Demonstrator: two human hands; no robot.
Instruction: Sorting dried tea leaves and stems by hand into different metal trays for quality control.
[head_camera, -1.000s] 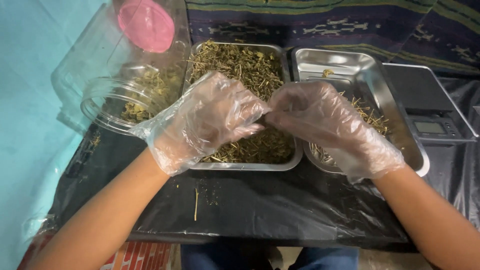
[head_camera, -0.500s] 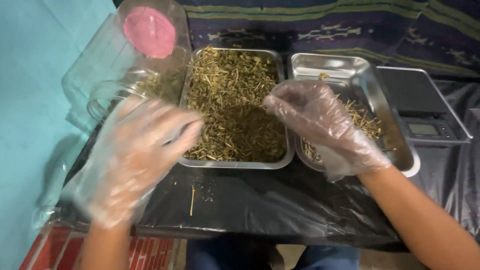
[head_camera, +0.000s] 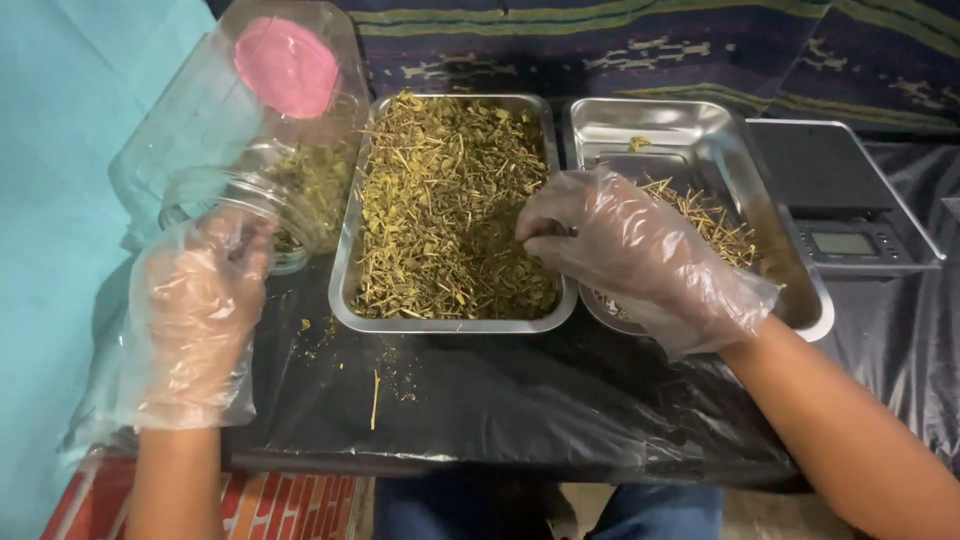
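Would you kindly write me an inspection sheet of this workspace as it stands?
Surface: black plastic sheet over the table, with herb crumbs and a loose stalk near the front.
Job's things: left tray full of dried herbs; right tray with a small heap of stalks; clear jar on its side, some herbs inside, pink base.
Clutter: digital scale at the right.
Grippers: left hand, gloved, at the jar's mouth; right hand, gloved, pinching among the herbs.
Cables: nothing seen.
Surroundings: turquoise wall, patterned cloth behind, red bricks below.
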